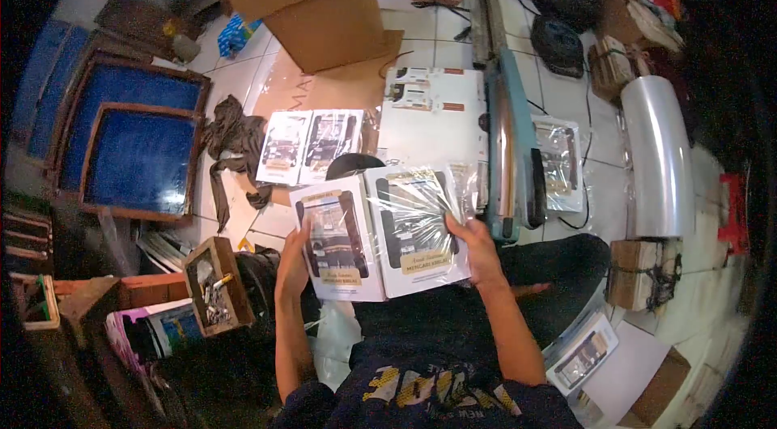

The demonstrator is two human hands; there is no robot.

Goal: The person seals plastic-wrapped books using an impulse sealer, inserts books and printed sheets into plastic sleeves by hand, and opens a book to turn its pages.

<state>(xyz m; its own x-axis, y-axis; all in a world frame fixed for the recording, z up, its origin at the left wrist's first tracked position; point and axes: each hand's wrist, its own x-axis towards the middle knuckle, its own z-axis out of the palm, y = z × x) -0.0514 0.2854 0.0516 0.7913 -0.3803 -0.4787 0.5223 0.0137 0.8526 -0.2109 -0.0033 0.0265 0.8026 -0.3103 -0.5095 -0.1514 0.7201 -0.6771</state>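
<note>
Side by side above my lap are two white printed packs (336,222) in clear, shiny plastic film. My left hand (293,263) is closed on the left edge of the packs. On their right edge, my right hand (476,249) grips with the thumb on top, and loose film sticks out beyond it. Just past them on the floor lie two similar packs (330,142). A long teal sealing device (508,121) stands to the right of a white board (433,133) with small labels at its top.
A cardboard box (316,8) stands ahead. Blue framed screens (142,146) lean at the left, near a wooden box of small items (218,287). At the right are a clear film roll (657,158), a wrapped pack (560,162) and tied bundles (635,275).
</note>
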